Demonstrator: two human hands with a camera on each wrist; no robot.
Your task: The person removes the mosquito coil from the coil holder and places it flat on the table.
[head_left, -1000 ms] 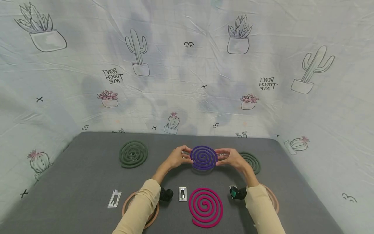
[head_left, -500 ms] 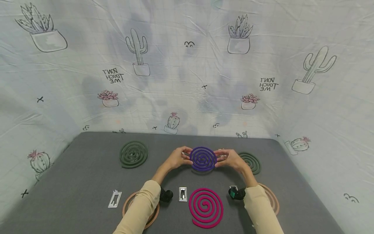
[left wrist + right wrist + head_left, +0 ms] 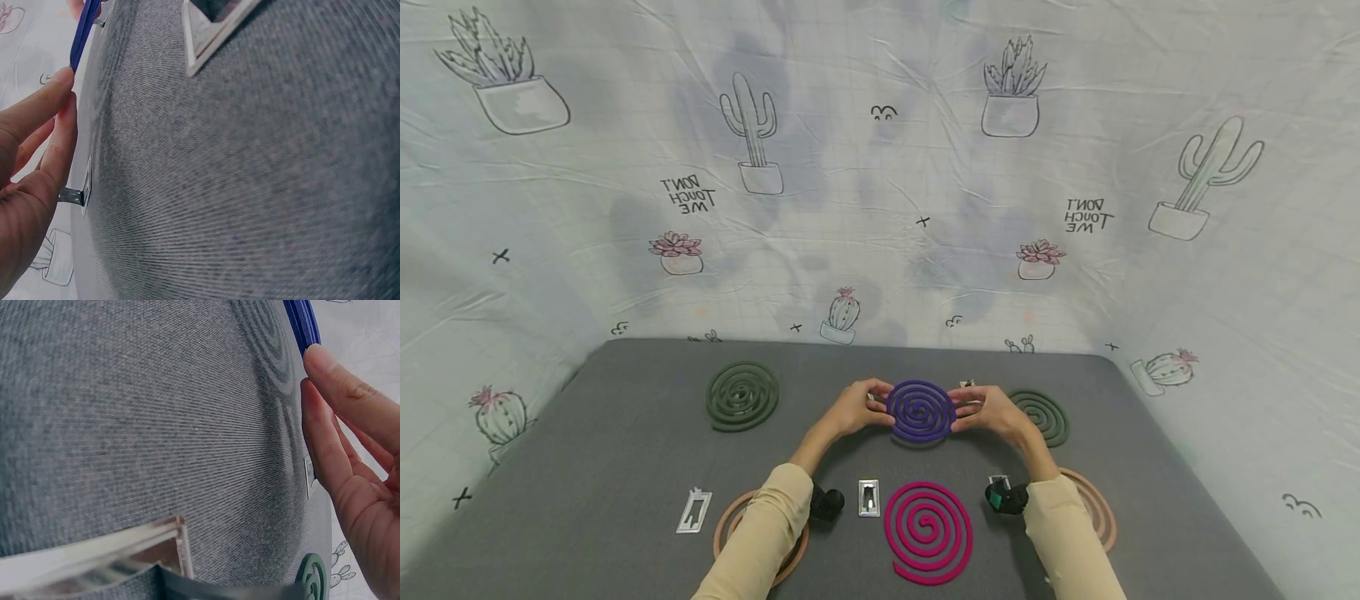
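Observation:
In the head view a blue-purple mosquito coil (image 3: 921,412) is held over the grey table, tilted towards me. My left hand (image 3: 856,408) pinches its left edge between thumb and fingers. From the other side, my right hand (image 3: 996,412) pinches the right edge. The left wrist view has the coil (image 3: 85,34) nearly edge-on at the thumb and fingertips. In the right wrist view the coil (image 3: 302,324) rises from the thumb tip, and its spiral shadow falls on the cloth. Nearer me, a pink mosquito coil (image 3: 927,523) lies flat.
Dark green coils lie at the back left (image 3: 741,396) and behind my right hand (image 3: 1043,421). Brown coils sit partly under my left sleeve (image 3: 722,533) and right sleeve (image 3: 1097,508). Small metal coil stands (image 3: 694,511) are spread about, one stand (image 3: 868,498) beside the pink coil.
Both hands have lowered the blue-purple coil slightly and brought it a little towards me. Their pinch on its edges stays the same; the other coils have not moved.

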